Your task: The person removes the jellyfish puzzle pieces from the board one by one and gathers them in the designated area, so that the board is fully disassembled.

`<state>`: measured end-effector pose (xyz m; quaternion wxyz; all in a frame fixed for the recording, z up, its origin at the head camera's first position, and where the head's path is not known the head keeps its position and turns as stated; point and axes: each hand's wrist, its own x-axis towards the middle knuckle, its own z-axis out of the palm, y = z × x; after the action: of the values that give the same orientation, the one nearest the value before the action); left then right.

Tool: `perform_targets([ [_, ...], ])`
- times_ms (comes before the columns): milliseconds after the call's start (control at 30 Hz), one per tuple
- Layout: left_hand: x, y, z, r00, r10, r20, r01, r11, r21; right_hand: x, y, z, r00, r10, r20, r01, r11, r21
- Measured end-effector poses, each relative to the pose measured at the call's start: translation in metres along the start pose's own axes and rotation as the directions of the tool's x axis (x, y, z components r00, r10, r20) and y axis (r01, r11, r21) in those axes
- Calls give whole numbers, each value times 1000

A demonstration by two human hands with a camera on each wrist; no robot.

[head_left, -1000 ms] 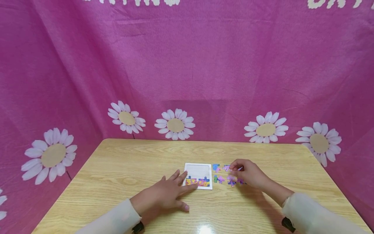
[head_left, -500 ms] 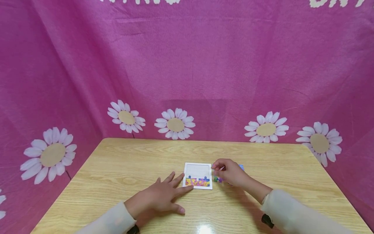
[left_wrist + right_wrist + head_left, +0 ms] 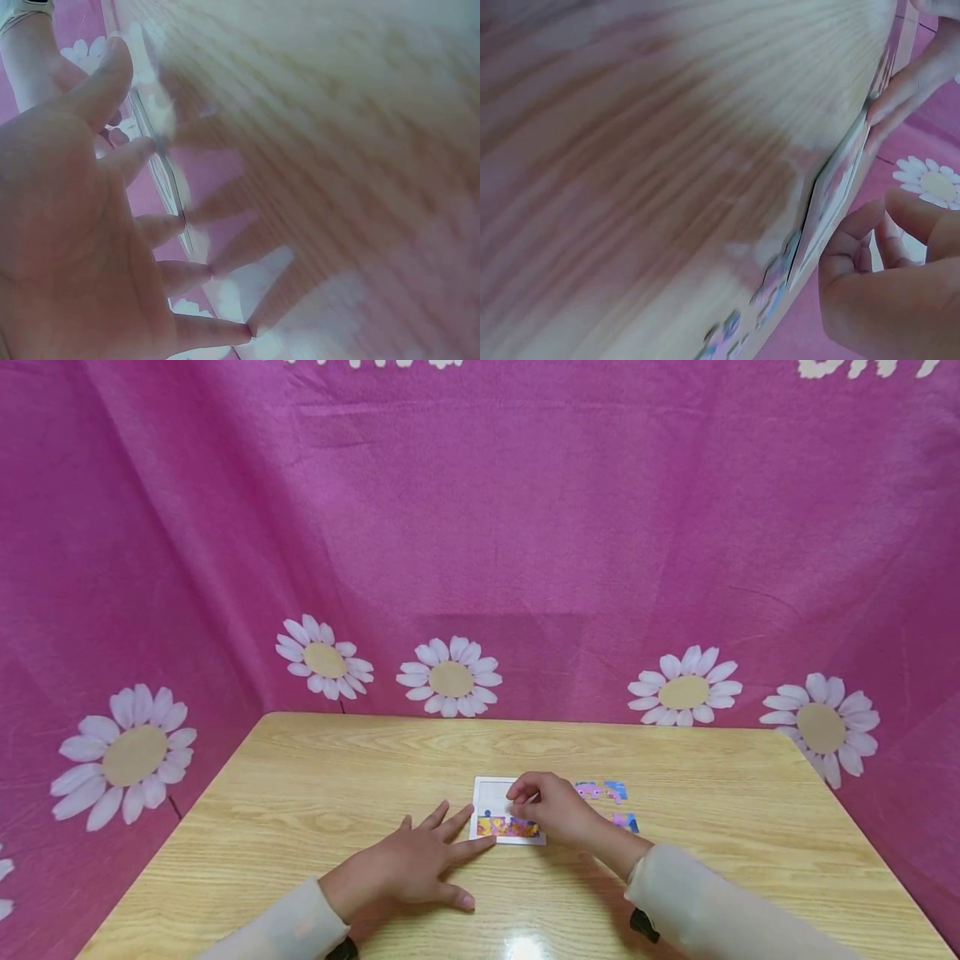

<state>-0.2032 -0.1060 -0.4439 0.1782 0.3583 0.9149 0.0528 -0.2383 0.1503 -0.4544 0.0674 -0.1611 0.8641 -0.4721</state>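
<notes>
Taking the puzzle tray (image 3: 492,796) as a clock face, with twelve at the far edge of the counter (image 3: 360,781), the work in hand looks like filling in a small jigsaw. A finished-looking strip, the yellow-and-pink row (image 3: 495,827), lies inside the frame along the six o'clock side, while the visible part toward ten o'clock is bare white. The left hand (image 3: 416,864) is at eight o'clock, palm down, fingers straight and spread, its tips at the frame's near left edge; its grip is around nothing, and it probably serves to steady the frame. The right hand (image 3: 558,806) reaches in from three o'clock over the frame, thumb and fingers curled close together; I cannot tell whether a piece sits in that grip, since none shows between the tips from either side. Out past it at three o'clock lie loose pieces: a pink piece with eyes (image 3: 588,791), a blue-and-pink piece (image 3: 618,791) just beside it, and a partly covered pink-and-blue patch (image 3: 626,822) nearer four o'clock. The step seems to be setting a piece above the bottom row. If one is pinched there, the next move calls for matching its edge to the tabs below, lowering it level and pressing it flat.
</notes>
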Motion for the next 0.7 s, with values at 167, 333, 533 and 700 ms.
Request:
perform_targets([
  [167,-1,1,-2,1000,6,1,-6,1000,4,1,-4,13,1000,-10,22,9,1000,16],
  [333,-1,1,-2,1000,5,-2,-5,1000,9,0,-6,21,999,-32,38,34,998,-44],
  [533,1,0,0,1000,6,5,-6,1000,10,1,-6,26,999,-34,25,37,987,-157],
  [700,0,-1,-1,1000,15,6,-15,1000,2,3,-6,28,999,-40,28,45,977,-206],
])
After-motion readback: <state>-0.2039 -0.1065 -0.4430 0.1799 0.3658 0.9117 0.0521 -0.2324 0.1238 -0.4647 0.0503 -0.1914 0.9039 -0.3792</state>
